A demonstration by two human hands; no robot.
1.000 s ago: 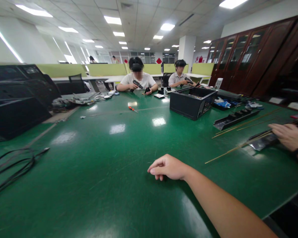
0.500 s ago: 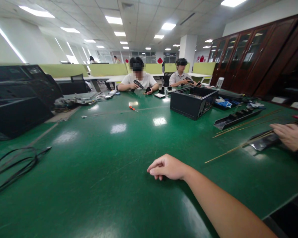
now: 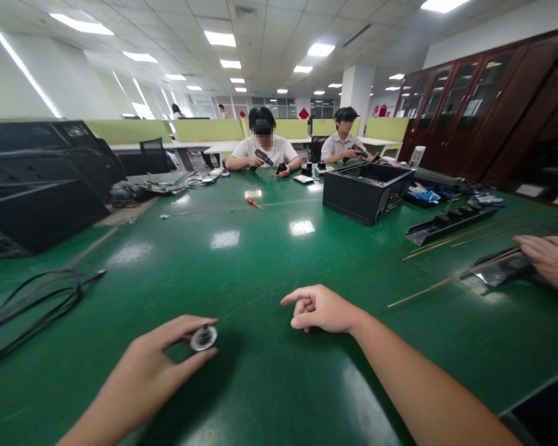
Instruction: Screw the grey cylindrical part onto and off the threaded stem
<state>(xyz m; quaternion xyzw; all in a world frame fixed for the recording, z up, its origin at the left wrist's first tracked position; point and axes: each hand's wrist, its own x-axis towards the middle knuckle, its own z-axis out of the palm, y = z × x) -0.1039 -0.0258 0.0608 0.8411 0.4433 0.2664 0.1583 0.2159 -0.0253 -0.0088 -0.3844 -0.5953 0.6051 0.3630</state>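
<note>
Glossy green tabletop (image 3: 242, 272), round piece (image 3: 204, 338)

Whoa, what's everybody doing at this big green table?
The camera wearer's left hand holds a small round part between thumb and fingers, over the green table. The right hand, apart from it, has its index finger out and seems to hold nothing. Across the table, two people hold dark tools; at the right edge, another person's hand is at a dark, shiny part.
</note>
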